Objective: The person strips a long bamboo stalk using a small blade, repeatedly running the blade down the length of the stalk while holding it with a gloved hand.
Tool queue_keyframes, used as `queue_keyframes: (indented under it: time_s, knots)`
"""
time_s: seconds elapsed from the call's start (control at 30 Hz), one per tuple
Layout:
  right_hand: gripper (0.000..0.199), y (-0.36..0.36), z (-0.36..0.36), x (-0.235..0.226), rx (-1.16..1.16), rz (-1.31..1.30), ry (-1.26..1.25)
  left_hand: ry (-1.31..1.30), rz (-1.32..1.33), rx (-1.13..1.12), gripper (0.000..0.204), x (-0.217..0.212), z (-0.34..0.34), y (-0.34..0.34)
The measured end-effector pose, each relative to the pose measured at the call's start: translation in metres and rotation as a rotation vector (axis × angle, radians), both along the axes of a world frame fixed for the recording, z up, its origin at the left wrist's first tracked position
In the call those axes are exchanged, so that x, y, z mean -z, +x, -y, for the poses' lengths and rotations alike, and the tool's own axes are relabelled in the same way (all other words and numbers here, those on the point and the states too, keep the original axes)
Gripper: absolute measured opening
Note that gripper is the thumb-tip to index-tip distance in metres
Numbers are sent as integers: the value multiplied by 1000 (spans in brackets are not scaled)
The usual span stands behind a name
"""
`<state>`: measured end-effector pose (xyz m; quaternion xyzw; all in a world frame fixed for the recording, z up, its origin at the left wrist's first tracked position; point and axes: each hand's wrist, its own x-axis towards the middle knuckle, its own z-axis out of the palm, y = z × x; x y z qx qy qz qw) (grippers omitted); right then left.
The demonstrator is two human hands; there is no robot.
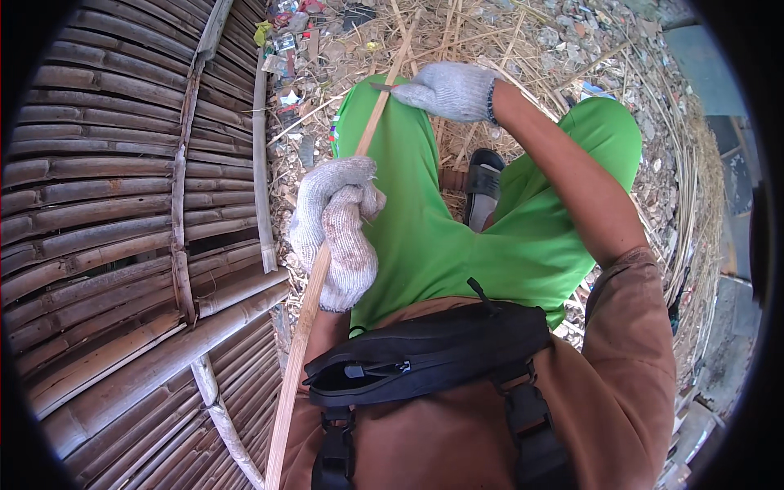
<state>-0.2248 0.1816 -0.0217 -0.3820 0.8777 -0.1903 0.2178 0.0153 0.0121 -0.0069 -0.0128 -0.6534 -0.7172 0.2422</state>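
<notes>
A long, pale bamboo strip (299,351) runs aslant from the lower edge, past my left thigh, toward the littered ground ahead. My left hand (349,233), in a stained white knit glove, is closed around its middle with the fingers curled. Farther up, my right hand (453,91) wears a similar glove and pinches a small knife, whose short dark blade (380,86) lies across the strip above my left knee. The knife's handle is mostly hidden inside the glove.
A bamboo slat structure (106,171) fills the left side, close to my left hand. Bamboo shavings (482,37) and litter cover the ground ahead. Between my green-trousered legs is a dark sandal (483,181). A black bag (441,347) hangs across my front.
</notes>
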Motion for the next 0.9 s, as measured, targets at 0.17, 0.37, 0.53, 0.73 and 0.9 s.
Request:
queue_keyframes:
  time_s: [0.17, 0.37, 0.53, 0.73, 0.9]
  knots:
    - [89, -4, -3, 7, -13, -8, -32, 18, 42, -6, 26, -8, -4, 3]
    - [89, 0, 1, 2, -12, -23, 12, -1, 96, -60, 25, -13, -4, 13]
    - [88, 4, 4, 0, -7, -51, 18, 78, 102, -45, 24, -24, -7, 19]
    - [88, 0, 0, 6, 13, -30, 43, 115, 84, -77, 23, -35, -14, 28]
    - [88, -12, -12, 24, 12, -82, -111, 133, 115, -303, 25, -61, -12, 49]
